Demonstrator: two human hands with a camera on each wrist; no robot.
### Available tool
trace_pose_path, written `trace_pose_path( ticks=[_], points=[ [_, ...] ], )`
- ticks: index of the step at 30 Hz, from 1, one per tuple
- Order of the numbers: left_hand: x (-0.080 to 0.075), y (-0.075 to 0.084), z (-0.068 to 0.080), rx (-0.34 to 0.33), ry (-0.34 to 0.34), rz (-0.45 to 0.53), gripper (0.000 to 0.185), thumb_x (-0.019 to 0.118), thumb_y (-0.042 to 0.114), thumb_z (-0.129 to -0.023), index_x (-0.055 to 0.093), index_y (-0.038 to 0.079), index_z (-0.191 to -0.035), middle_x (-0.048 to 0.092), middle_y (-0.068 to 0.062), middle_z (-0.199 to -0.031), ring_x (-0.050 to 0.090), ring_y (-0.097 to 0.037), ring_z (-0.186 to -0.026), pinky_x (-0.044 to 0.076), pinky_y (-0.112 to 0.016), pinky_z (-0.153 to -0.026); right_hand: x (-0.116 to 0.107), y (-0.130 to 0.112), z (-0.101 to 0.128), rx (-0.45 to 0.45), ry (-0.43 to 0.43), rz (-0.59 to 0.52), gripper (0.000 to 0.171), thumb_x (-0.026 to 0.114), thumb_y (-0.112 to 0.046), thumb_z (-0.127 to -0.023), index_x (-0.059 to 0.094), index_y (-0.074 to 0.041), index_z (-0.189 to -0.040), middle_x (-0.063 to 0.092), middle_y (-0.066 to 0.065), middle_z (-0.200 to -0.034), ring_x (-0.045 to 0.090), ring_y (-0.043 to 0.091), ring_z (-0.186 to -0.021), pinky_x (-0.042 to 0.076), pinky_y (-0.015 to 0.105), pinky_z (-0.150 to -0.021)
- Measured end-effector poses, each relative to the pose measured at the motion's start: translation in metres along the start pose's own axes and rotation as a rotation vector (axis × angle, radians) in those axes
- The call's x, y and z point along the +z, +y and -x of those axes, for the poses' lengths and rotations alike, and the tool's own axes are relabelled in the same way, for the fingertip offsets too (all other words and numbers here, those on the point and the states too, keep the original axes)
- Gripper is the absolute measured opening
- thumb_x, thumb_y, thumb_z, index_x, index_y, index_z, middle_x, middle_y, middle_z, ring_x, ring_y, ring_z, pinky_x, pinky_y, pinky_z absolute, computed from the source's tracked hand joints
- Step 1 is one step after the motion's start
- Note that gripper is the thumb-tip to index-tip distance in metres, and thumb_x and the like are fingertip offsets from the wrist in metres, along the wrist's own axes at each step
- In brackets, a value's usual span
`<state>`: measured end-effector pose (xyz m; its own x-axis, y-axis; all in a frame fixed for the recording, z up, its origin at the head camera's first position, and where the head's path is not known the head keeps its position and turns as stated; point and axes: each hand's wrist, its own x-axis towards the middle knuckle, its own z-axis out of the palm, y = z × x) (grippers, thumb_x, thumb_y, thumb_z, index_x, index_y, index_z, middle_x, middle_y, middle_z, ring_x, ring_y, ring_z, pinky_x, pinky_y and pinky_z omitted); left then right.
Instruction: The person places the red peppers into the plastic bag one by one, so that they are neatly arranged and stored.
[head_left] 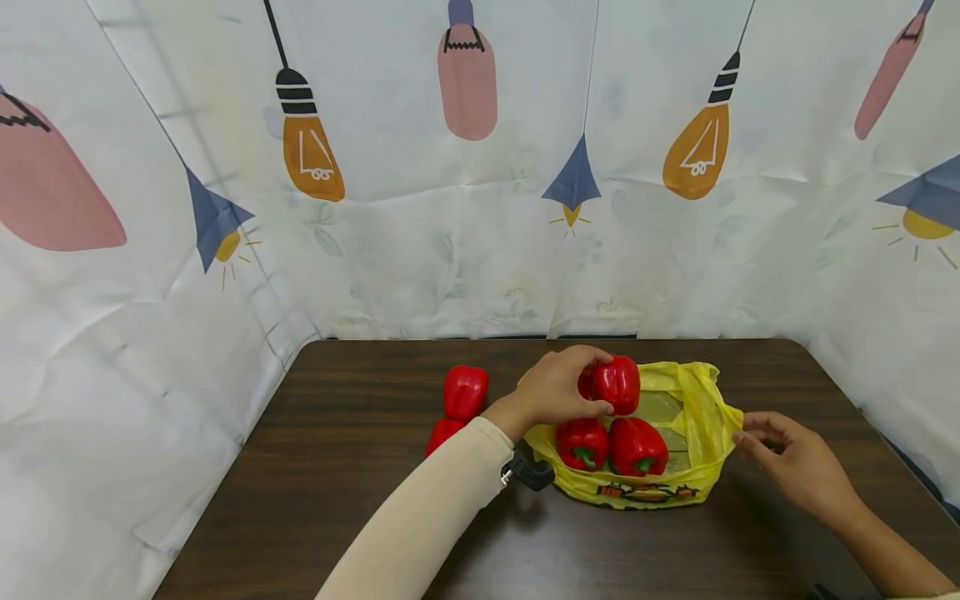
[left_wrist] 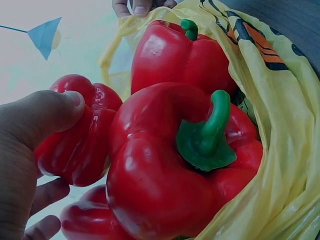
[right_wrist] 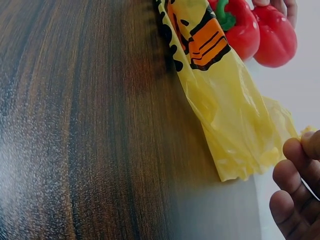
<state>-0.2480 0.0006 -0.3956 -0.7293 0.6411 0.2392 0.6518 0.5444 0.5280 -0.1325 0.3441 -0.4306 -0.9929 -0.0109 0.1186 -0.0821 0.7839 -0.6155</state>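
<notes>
A red bell pepper (head_left: 617,385) is gripped by my left hand (head_left: 558,387) over the yellow plastic bag (head_left: 701,408). In the left wrist view the thumb presses on that pepper's side. Two more red peppers with green stems, one on the left (head_left: 581,443) and one on the right (head_left: 637,447), sit in the bag's opening. Another pepper (left_wrist: 92,217) shows partly below them in the left wrist view. At the bag's right edge my right hand (head_left: 798,458) pinches the plastic between thumb and finger, its other fingers loosely bent.
Left of the bag, a red pepper (head_left: 465,392) lies on the dark wooden table (head_left: 337,467). A second one (head_left: 442,434) in front of it is partly covered by my left sleeve (head_left: 442,500). A white printed curtain (head_left: 480,242) hangs behind the table and along its sides.
</notes>
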Motion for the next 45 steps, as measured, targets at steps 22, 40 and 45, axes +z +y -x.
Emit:
trace_pose_path(
  ticks=[22, 40, 45],
  points=[
    [0.0038, 0.0021, -0.0062, 0.022, 0.005, -0.135, 0.064, 0.081, 0.043, -0.086, 0.058, 0.018, -0.14, 0.062, 0.006, -0.135, 0.058, -0.009, -0.121, 0.039, -0.04, -0.104, -0.001, -0.0014, -0.0009, 0.017, -0.019, -0.009, 0.05, 0.06, -0.041, -0.104, 0.058, 0.002, -0.131, 0.074, 0.015, -0.107, 0.069, 0.005, -0.08, 0.054, 0.027, -0.06],
    [0.0077, 0.0062, -0.0081, -0.011, -0.017, -0.179, 0.065, 0.081, 0.044, -0.086, 0.056, 0.021, -0.141, 0.06, 0.009, -0.138, 0.054, -0.005, -0.126, 0.028, -0.046, -0.115, -0.0022, -0.0034, -0.0005, 0.031, -0.03, -0.009, 0.052, 0.059, -0.043, -0.104, 0.058, 0.001, -0.132, 0.073, 0.016, -0.109, 0.069, 0.007, -0.081, 0.055, 0.028, -0.061],
    [0.0089, 0.0093, -0.009, -0.016, -0.029, -0.207, 0.061, 0.079, 0.044, -0.088, 0.057, 0.022, -0.14, 0.057, 0.008, -0.145, 0.049, -0.006, -0.134, 0.014, -0.056, -0.122, -0.0021, -0.0032, 0.0, 0.031, -0.028, -0.01, 0.053, 0.059, -0.043, -0.104, 0.058, 0.002, -0.131, 0.073, 0.016, -0.108, 0.069, 0.007, -0.08, 0.055, 0.028, -0.061]
  ],
)
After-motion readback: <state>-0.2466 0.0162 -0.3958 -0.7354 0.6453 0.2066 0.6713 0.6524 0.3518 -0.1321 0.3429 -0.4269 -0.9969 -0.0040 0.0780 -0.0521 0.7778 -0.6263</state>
